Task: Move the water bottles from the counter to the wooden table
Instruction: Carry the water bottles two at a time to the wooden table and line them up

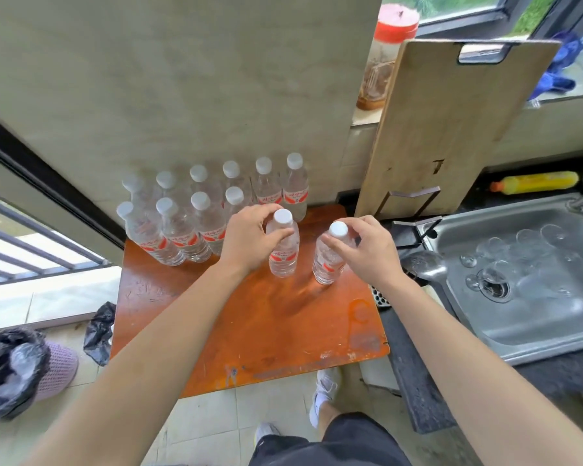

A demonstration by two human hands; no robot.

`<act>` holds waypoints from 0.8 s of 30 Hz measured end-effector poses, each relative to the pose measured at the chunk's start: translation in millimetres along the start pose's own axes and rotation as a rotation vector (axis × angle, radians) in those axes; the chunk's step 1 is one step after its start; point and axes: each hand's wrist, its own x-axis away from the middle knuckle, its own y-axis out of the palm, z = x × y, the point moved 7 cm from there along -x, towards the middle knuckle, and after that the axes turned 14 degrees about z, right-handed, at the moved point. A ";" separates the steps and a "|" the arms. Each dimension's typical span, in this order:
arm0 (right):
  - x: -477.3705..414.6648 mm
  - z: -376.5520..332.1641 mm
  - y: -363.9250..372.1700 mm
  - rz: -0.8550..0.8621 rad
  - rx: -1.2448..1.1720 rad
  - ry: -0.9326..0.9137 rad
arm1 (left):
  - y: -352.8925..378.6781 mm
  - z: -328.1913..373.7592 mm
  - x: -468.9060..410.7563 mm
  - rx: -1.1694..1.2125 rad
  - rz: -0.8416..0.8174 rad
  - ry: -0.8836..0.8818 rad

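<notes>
Two clear water bottles with white caps and red labels stand upright on the orange-brown wooden table [266,324]. My left hand [249,235] grips the neck of the left bottle [283,250]. The right bottle [329,260] is held near its cap by my right hand [367,247]. Behind them, several more bottles of the same kind [196,216] stand in rows against the wall at the table's back left.
A steel sink [519,280] holding several glasses lies to the right, set in a dark counter [414,375]. A wooden cutting board [451,129] leans behind it. A metal ladle [424,264] rests by the sink. Black bags [11,364] sit on the floor at left.
</notes>
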 end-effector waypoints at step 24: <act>-78.7 -44.1 35.2 -0.202 0.080 -0.227 | 5.9 -36.8 -56.5 -0.371 -0.017 -0.105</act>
